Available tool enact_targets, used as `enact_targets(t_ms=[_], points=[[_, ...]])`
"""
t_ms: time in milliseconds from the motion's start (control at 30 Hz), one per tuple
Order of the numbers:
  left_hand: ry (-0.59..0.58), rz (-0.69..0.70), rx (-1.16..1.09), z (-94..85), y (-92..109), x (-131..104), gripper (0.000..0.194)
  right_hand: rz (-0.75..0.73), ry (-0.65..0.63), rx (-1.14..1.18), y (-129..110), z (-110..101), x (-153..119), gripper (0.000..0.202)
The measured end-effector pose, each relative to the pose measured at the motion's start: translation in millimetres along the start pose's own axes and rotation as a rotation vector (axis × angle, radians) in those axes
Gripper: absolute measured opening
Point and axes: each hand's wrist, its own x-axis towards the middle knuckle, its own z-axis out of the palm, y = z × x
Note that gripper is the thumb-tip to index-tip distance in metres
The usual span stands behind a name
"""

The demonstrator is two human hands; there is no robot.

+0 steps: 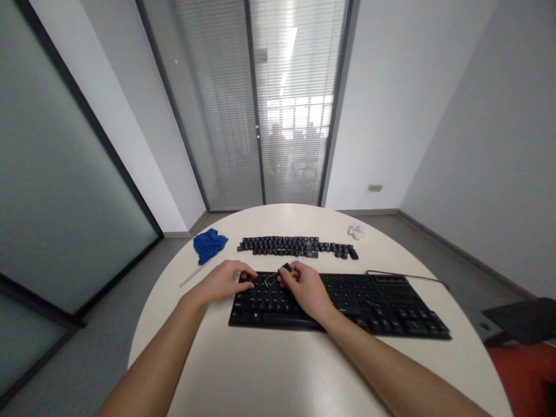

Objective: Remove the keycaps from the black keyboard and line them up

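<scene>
A black keyboard (278, 318) lies across the table in front of me, with many keycaps off its upper rows and bare switches showing. My right hand (307, 289) is closed on the black handle of a keycap puller (272, 279), whose wire loops point left over the keyboard's upper left part. At the keyboard's upper left corner, my left hand (228, 281) rests with thumb and index finger apart and nothing visible between them. Beyond the keyboard, loose black keycaps (278, 245) are laid out in rows.
A blue cloth (209, 245) lies at the table's left, beside a thin pale stick (197, 271). Crumpled white tissue (357, 231) sits at the far right. The keyboard's cable (417, 276) runs off the right edge of the round table (243, 370). A red chair (523, 370) stands at lower right.
</scene>
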Motion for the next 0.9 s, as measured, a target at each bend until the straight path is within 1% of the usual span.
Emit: enact_targets(t_ms=[133, 267, 333, 467, 533, 633, 767, 900], points=[[-0.017, -0.015, 0.017, -0.2, -3, -1, 0.020, 0.001, -0.003, 0.002, 2, 0, 0, 0.025], [-0.016, 0.001, 0.020, -1.5, 1, -2, 0.018, -0.004, -0.002, -0.010, 1, 0, 0, 0.025], [0.034, 0.011, 0.016, -1.8, 1, -1, 0.019, -0.001, -0.001, -0.004, 0, 0, 0, 0.024], [0.258, 0.002, 0.108, 0.9, -7, 5, 0.022, 0.000, -0.007, 0.018, -1, 0, 0, 0.023], [0.327, -0.019, 0.178, 3.9, -14, 8, 0.023, -0.005, -0.008, 0.015, 0, 0, 0, 0.023], [0.371, -0.064, 0.261, 8.5, -20, 13, 0.024, -0.010, -0.007, 0.006, 2, 1, 0, 0.024], [0.410, -0.143, 0.347, 13.1, -19, 20, 0.024, -0.024, 0.000, -0.003, 6, 2, 1, 0.025], [0.378, -0.197, 0.432, 16.5, -22, 28, 0.023, -0.028, -0.003, 0.007, 4, 1, 1, 0.023]])
